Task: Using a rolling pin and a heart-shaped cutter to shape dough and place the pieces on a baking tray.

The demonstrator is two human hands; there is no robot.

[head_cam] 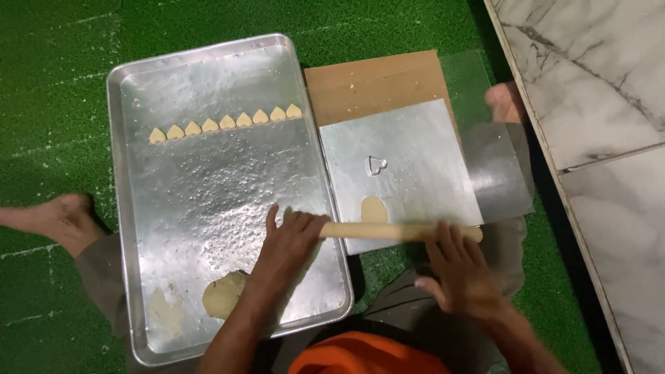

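Your left hand [291, 239] lies flat with its fingers stretched out and close together, palm down on the left end of a smooth, pale wooden rolling pin [398, 230]. Your right hand [460, 266] rests on the pin's right end, fingers likewise extended and slightly fanned over the round stick. The pin lies crosswise along the near edge of a square, dull-silver metal sheet [415, 166], and a small oval of flattened beige dough [374, 208] sits on that sheet, touching the pin's far side. Further up the sheet stands a little heart-shaped cutter [377, 165] of thin metal. The sheet rests on a brown board [374, 79], with a clear, glossy plastic film [495, 173] spreading off to its right. To your left lies a large rectangular aluminium baking tray [208, 201] with a raised rim and a mottled, floury surface; your left forearm crosses its near right corner. A neat row of small pale heart-shaped dough pieces [226, 122] runs across its far part, and a rough lump of dough [223, 294] sits near its front edge just beside your forearm, with a thin smear of dough to its left. Everything sits on a bristly green turf mat [62, 69] on the floor, and grey-veined white marble flooring [596, 83] borders it on the right.
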